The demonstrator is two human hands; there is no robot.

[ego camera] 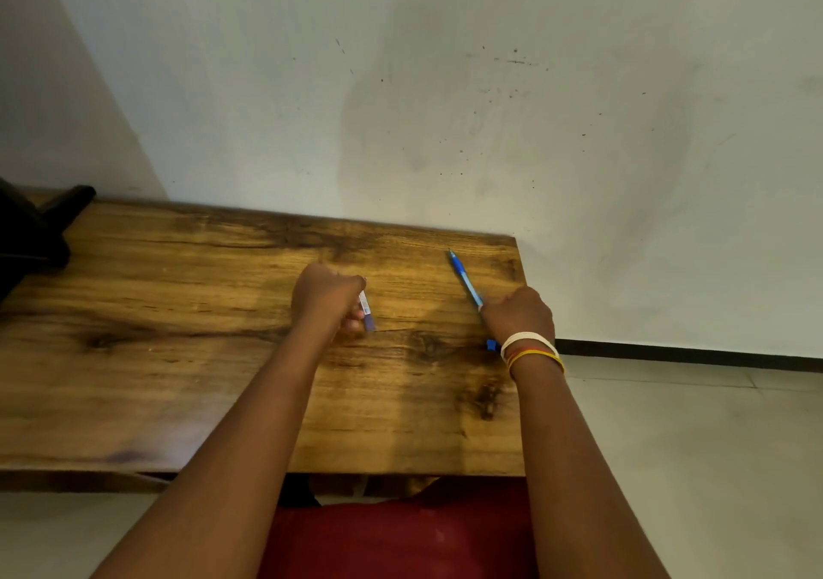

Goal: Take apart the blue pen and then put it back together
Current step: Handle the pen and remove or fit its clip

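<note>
The right hand point(519, 313) is closed around the blue pen point(465, 282), whose tip points toward 11 o'clock above the bench point(178, 355). At 9 o'clock from it, well apart, the left hand point(327, 297) grips a small purple-and-white pen part point(366, 311).

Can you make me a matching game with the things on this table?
Things:
1. blue pen
2. purple pen
3. bangles
4. black object

Places:
A. at the table's far left edge
B. in the right hand
C. around the right wrist
D. in the left hand

Pairs: 1-B, 2-D, 3-C, 4-A
</note>
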